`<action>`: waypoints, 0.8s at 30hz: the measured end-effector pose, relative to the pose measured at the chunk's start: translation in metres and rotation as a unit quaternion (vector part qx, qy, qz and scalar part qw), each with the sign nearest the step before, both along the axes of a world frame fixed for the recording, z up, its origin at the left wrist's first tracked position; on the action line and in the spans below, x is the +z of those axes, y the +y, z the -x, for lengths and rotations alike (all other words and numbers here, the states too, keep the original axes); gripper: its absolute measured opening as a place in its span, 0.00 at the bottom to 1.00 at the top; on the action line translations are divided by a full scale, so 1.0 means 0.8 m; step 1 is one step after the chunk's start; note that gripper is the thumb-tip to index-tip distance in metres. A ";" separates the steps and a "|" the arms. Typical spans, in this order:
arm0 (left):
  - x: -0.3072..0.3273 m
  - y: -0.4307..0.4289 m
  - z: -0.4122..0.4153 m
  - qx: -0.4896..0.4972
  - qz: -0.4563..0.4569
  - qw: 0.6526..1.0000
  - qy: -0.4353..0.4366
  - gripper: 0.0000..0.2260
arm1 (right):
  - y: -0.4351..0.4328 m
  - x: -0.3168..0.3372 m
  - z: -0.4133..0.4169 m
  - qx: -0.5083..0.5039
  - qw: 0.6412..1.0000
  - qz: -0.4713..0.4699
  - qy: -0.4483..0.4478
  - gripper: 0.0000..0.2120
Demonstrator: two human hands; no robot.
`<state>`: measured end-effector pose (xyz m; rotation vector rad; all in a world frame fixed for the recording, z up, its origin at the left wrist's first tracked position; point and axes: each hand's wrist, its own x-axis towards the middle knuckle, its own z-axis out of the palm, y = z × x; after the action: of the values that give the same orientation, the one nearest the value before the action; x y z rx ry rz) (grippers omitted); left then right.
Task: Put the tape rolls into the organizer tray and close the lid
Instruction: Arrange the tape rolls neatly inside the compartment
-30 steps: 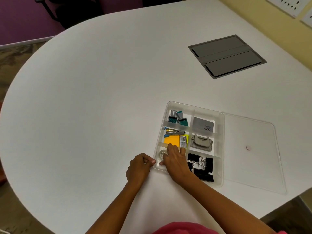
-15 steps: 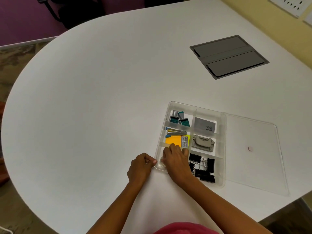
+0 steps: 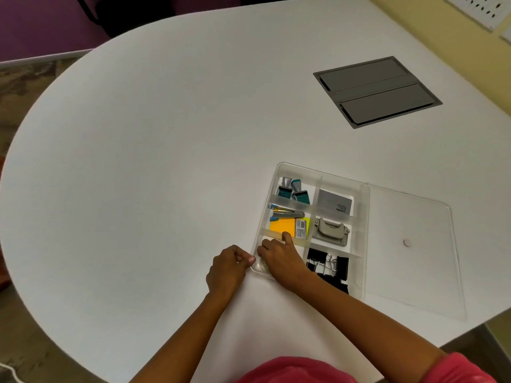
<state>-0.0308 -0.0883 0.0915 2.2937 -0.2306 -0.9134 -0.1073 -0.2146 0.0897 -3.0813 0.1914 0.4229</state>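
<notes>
The clear organizer tray (image 3: 362, 205) lies on the white table, near the front right. Its clear lid (image 3: 420, 275) lies flat and open on the table against the tray's right side. My right hand (image 3: 279, 258) reaches into the near-left compartment with its fingers curled down over the tape roll. Only a pale sliver of the tape roll (image 3: 262, 265) shows at the compartment's left wall. My left hand (image 3: 228, 268) is a closed fist just left of the tray, its thumb tip touching the tray's wall. I see no other tape roll on the table.
Other compartments hold teal binder clips (image 3: 293, 190), a grey card box (image 3: 334, 203), a stapler (image 3: 287, 214), orange sticky notes (image 3: 282, 225), a grey hole punch (image 3: 330, 230) and black binder clips (image 3: 326, 266). A grey cable hatch (image 3: 376, 91) sits flush in the table at back right.
A second ago the tape roll showed under my right fingertips. The hand has since slid left over it and hidden it. My left fist stays at the tray's wall.
</notes>
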 end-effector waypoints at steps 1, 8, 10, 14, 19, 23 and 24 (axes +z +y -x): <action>0.000 0.000 0.000 0.000 0.000 1.000 0.000 0.10 | 0.000 -0.001 0.000 -0.004 1.000 -0.001 -0.011 0.06; -0.002 0.001 0.000 0.002 0.003 1.000 -0.001 0.09 | -0.014 0.007 0.013 -0.064 0.993 -0.068 -0.068 0.21; -0.003 0.002 0.002 0.007 0.008 1.000 -0.002 0.08 | -0.018 0.010 0.024 -0.096 0.987 -0.066 -0.109 0.22; -0.003 0.002 0.002 0.009 0.005 1.000 -0.001 0.07 | -0.024 0.005 0.044 -0.138 0.985 -0.042 -0.096 0.21; -0.002 0.002 0.001 0.003 0.005 1.000 -0.002 0.06 | -0.021 -0.006 0.053 -0.129 0.991 -0.019 -0.014 0.23; -0.002 0.003 0.002 0.010 0.006 1.000 -0.001 0.06 | -0.024 -0.004 0.049 -0.127 0.992 -0.014 0.010 0.20; -0.002 0.003 0.002 0.011 0.008 1.000 0.000 0.06 | -0.024 -0.003 0.047 -0.132 0.991 -0.018 0.014 0.21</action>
<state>-0.0323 -0.0861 0.0898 2.2778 -0.2103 -0.8974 -0.1448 -0.2340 0.0873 -2.9564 0.5761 0.4513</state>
